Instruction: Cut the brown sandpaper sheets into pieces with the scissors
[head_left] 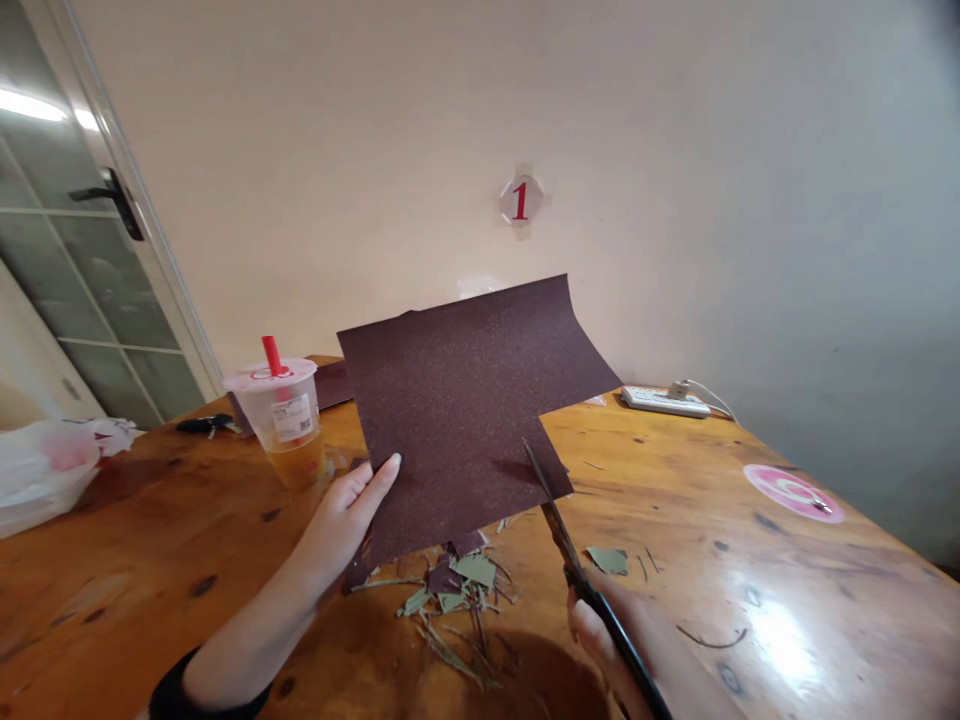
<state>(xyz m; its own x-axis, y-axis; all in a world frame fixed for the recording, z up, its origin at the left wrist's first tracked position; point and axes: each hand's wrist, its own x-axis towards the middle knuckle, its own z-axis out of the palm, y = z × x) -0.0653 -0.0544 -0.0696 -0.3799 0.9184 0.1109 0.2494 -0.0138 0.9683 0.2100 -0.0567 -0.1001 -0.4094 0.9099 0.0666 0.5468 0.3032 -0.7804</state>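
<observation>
My left hand (367,498) pinches the left edge of a dark maroon sheet (450,410), thumb on its near face, and holds it up over the table. The sheet looks like sandpaper or speckled card, with a notch cut from its lower right side. In my right hand (611,630) is a pair of black-handled scissors (559,525). Their blades are at the sheet's lower right edge, one blade showing in front of it. Below the sheet, a heap of maroon and grey-green scraps (472,573) and thin strips lies on the wood.
A lidded drink cup (292,425) with a red straw stands on the wooden table (750,560) at left. Further left are a white plastic bag (45,470) and dark keys (204,424). A power strip (664,402) lies near the wall; a pink round sticker (793,493) is at right.
</observation>
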